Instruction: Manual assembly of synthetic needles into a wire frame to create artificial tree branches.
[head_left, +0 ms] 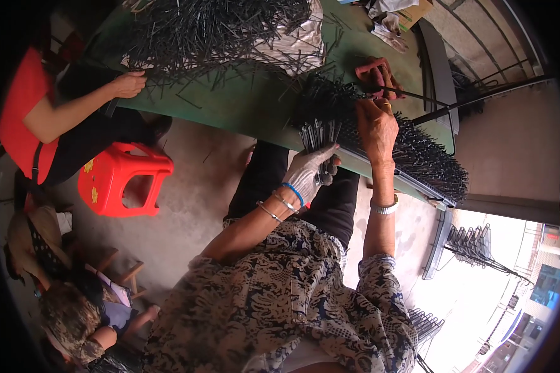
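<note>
**Figure: Thin dark rods held as a bundle and set into a rack**

At far left, a co-worker's hand (pixel 128 83) rests on the green table (pixel 242 105) at the edge of a loose heap of rods (pixel 211 31); a red plastic stool (pixel 121 177) stands on the floor below. Nearer the centre, the gloved left hand (pixel 308 174) is closed around the lower end of a bundle of rods (pixel 319 133), fingers wrapped tight, the rods fanning upward from the fist. To its right, the bare right hand (pixel 375 127) hovers over the filled rack (pixel 417 155) with its fingers drawn together as in a pinch; whether they hold a single rod cannot be told. A pink object (pixel 374 71) lies just beyond.

The rods appear stiff, light singly and smooth, so likely to slide lengthwise out of a slack grip. A bundle is best gripped near one end with the whole fist; a single rod is best pinched near its middle. Their ends look sharp, which would account for the glove.
</note>
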The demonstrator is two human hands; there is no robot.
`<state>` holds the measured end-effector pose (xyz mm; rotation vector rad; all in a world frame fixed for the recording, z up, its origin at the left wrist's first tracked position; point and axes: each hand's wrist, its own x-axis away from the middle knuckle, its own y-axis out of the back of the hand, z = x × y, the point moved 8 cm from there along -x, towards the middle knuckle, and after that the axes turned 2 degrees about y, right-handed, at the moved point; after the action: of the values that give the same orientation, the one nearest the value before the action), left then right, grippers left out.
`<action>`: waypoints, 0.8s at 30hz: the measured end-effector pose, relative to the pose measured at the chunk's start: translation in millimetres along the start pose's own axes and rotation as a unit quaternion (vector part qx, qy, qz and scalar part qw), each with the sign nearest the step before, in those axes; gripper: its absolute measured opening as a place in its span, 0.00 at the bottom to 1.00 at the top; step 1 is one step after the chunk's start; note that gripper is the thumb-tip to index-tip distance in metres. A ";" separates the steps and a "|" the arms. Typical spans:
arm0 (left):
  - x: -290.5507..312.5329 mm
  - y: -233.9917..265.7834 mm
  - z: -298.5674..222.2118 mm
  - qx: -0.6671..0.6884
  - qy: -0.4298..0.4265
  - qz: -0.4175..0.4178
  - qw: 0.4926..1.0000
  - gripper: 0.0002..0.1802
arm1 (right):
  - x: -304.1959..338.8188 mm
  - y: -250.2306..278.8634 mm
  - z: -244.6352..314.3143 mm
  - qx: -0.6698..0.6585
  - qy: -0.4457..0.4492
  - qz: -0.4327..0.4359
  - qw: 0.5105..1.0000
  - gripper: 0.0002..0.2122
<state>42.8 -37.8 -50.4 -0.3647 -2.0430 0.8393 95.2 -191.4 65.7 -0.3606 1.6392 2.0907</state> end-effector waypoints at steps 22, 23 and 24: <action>-10.5 -2.6 3.4 0.002 0.027 -0.018 0.999 0.11 | 21.3 17.6 -19.8 -0.316 -0.149 0.001 0.937 0.04; -11.0 -3.5 5.8 0.001 0.027 -0.019 0.999 0.11 | 16.0 27.3 -17.1 -0.275 -0.126 -0.056 0.951 0.04; -12.1 -4.1 10.4 -0.004 0.032 -0.026 0.999 0.10 | 11.7 36.2 -15.1 -0.233 -0.103 -0.114 0.960 0.04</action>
<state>41.5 -51.7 -59.2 -0.3375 -1.9884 0.7776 65.9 -210.4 86.8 -0.4389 0.9299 2.2294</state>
